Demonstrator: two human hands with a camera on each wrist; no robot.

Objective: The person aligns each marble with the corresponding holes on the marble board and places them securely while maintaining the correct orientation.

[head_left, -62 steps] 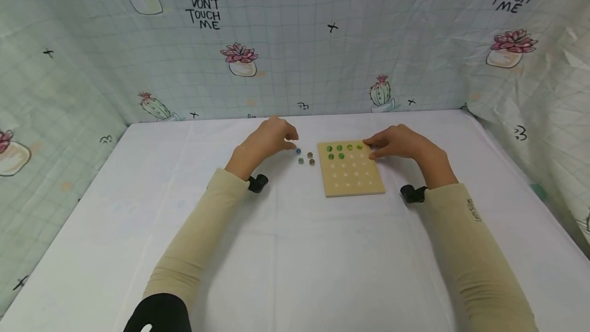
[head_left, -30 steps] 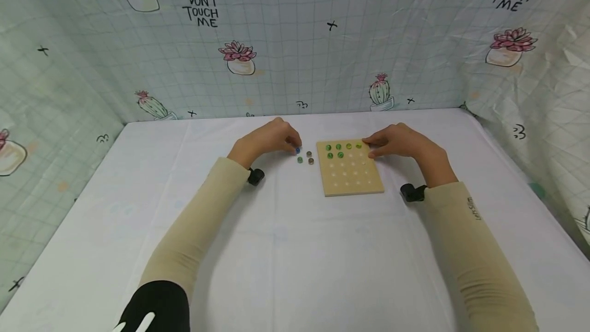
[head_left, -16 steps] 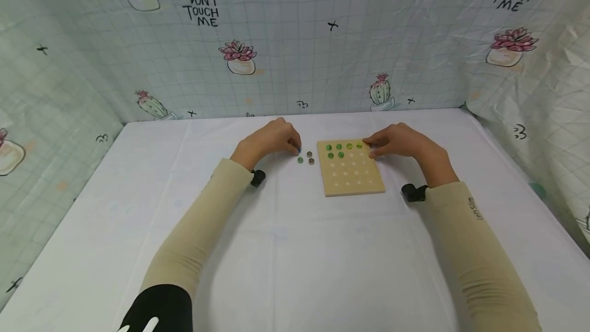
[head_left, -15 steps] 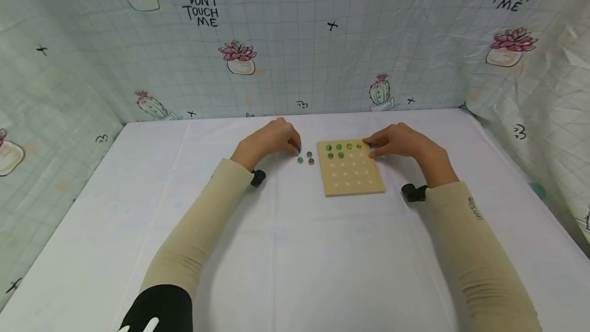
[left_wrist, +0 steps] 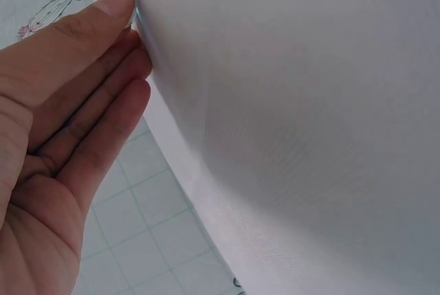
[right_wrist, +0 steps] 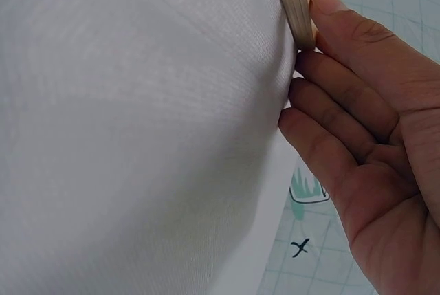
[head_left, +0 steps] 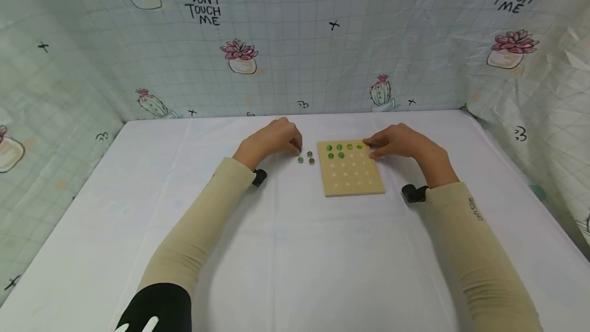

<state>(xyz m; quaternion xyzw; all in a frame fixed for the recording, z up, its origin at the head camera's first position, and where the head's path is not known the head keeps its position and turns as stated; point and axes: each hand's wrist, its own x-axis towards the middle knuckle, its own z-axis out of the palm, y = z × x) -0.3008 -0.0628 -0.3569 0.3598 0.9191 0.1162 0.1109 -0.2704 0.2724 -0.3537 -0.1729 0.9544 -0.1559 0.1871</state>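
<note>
A square light-wood board [head_left: 352,183] with rows of round hollows lies right of the middle of the table. Several green marbles [head_left: 329,148] sit in its far two rows. My left hand [head_left: 274,140] is left of the board, low on the cloth, and pinches a blue marble [head_left: 300,150] between thumb and fingers; most of it is hidden. Close by lie a loose green marble [head_left: 300,160] and two brownish marbles [head_left: 311,161]. My right hand [head_left: 398,141] grips the board's far right corner, thumb on top [right_wrist: 337,13] and fingers along the side.
A white cloth [head_left: 295,260] covers the table. A printed curtain [head_left: 295,55] stands along the far edge and both sides. Each wrist carries a small black camera, such as the left one [head_left: 260,178].
My left hand's fingers, first apart beside the blue marble, have come in and pinched it, mostly covering it. The board, the other marbles and my right hand have stayed in place.
</note>
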